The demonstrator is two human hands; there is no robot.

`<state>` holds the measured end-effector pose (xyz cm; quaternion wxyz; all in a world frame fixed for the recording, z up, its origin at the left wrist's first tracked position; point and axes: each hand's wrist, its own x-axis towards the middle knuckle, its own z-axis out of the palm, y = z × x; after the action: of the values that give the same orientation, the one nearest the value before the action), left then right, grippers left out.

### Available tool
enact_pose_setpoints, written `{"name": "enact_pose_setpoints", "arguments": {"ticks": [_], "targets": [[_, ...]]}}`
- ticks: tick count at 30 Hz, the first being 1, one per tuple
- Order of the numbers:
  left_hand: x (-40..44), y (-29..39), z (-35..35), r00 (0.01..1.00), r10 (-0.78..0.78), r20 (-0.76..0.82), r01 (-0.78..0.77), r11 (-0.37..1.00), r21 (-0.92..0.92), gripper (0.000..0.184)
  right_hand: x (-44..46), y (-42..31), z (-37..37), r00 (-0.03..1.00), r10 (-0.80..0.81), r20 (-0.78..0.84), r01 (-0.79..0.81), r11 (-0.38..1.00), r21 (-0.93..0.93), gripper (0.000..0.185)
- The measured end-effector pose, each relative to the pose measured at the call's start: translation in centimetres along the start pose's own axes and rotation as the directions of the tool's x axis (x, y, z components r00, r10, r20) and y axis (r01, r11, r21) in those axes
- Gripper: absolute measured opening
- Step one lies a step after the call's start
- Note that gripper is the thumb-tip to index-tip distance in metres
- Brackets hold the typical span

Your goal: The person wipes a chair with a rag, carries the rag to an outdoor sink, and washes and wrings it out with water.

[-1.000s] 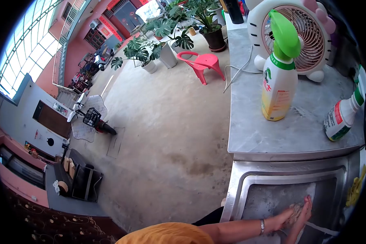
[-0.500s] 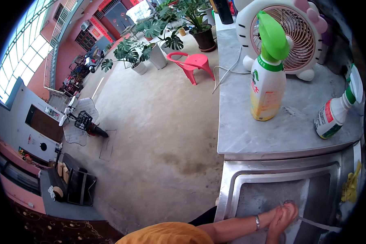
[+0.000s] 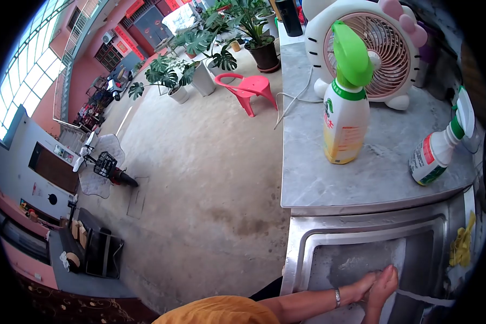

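My left hand (image 3: pixel 365 284), with a silver band at its wrist, is low over the metal sink (image 3: pixel 308 254). Against it presses my right hand (image 3: pixel 384 283), its fingers folded over the left hand and covering most of those fingers. A thin pale streak, which looks like running water, reaches the hands from the right. Wet patches and splashes show on the basin floor. Whether anything small lies between the palms is hidden.
A marble-look counter (image 3: pixel 308 178) adjoins the sink, bearing a green-topped spray bottle (image 3: pixel 346 124), a smaller spray bottle (image 3: pixel 431 159) and a cat-shaped fan (image 3: pixel 362 48). A yellow cloth or glove (image 3: pixel 461 243) hangs at right. A red chair (image 3: pixel 248 89) stands on the floor.
My hands have shifted against each other, the right now lying further over the left. The view has moved slightly to the right, and more splashing shows in the basin.
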<state>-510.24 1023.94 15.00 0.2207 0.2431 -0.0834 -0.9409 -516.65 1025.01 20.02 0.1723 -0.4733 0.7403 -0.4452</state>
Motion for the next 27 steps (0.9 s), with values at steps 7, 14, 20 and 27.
{"name": "enact_pose_setpoints", "arguments": {"ticks": [7, 14, 20, 27], "targets": [[-0.2, -0.2, 0.7, 0.983, -0.124, -0.132, 0.147, 0.972, 0.182, 0.036, 0.8, 2.5, -1.5, 0.912, 0.405, -0.063, -0.314, 0.790, 0.526, 0.040], [0.6, -1.5, -0.3, 0.983, -0.089, 0.162, 0.085, 0.996, 0.033, 0.049, 2.5, 1.2, -6.4, 0.777, 0.625, 0.068, -0.518, 0.575, 0.634, 0.039], [-1.3, 1.2, 2.5, 0.917, -0.357, -0.179, 0.372, 0.926, 0.060, 0.064, 1.0, -3.7, -5.9, 0.802, 0.559, -0.210, -0.333, 0.711, 0.619, 0.038], [2.2, -0.4, -2.5, 0.562, -0.079, 0.823, 0.472, 0.848, -0.241, 0.050, -6.6, -7.2, -0.9, 0.979, -0.204, -0.021, 0.200, 0.972, -0.124, 0.023]]}}
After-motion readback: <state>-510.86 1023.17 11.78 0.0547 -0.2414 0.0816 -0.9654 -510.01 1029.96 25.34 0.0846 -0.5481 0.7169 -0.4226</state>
